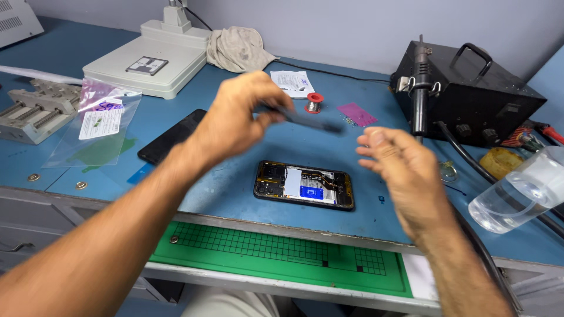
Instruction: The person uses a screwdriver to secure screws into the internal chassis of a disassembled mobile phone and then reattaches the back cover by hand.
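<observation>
Our left hand grips a dark tool pointing right, above the opened phone; our right hand hovers nearer, open, empty.

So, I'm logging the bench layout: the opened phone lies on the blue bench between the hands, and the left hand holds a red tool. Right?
Not quite. The head view shows the left hand holding a dark, blurred tool, not red. The opened phone does lie on the blue bench.

One head-worn camera looks steeply down, close over the blue workbench, facing the wall.
</observation>
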